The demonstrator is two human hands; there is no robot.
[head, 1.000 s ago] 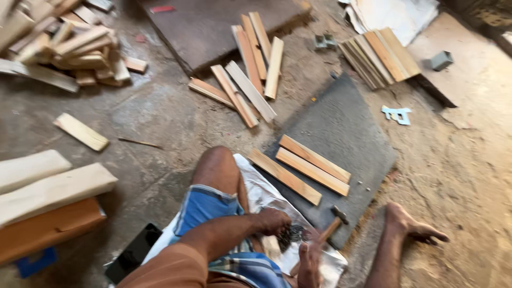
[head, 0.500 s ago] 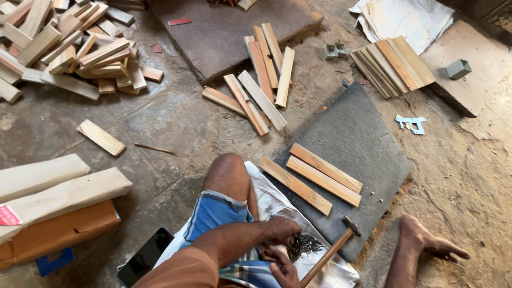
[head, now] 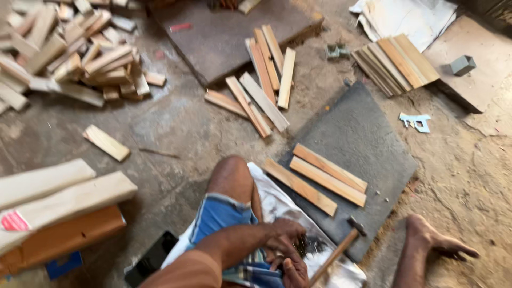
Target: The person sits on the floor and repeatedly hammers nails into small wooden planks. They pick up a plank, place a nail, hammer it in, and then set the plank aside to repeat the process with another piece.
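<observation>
Left hand (head: 285, 234) is being curled over a dark nail pile (head: 309, 246), bottom centre. Right hand (head: 294, 271) is being clamped on a hammer (head: 336, 253), long axis running up-right toward three slats (head: 317, 178).

Left forearm enters from lower left, angled across lap toward centre. Left hand (head: 285, 234) curled, fingers bent down, knuckles up. Right hand (head: 295, 271) just below it at bottom edge, fingers closed, thumb showing; what it grips unclear through blur. Hands close together, nearly touching. Left knee bent, raised. Right leg stretched out, bare foot resting on floor.
</observation>
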